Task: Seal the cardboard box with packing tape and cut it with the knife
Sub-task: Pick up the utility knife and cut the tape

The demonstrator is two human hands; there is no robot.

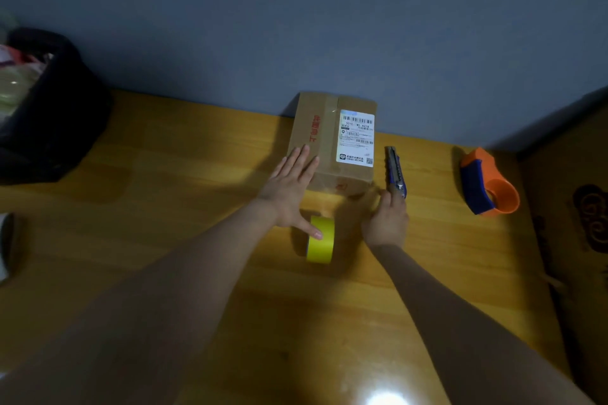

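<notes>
A brown cardboard box (329,141) with a white shipping label lies on the wooden table (164,207) against the wall. My left hand (292,187) rests flat on the box's near left side, fingers spread, its thumb touching a yellow tape roll (320,240) that stands on edge just in front of the box. My right hand (386,220) is closed around the handle of a blue utility knife (395,171), which points away from me beside the box's right edge. A strip of tape seems to stretch from the roll toward the box's front corner, but it is hard to make out.
An orange and blue tape dispenser (487,187) sits on the table to the right. A large cardboard piece (575,207) leans at the far right edge. A black bin (49,108) with clutter stands at the left.
</notes>
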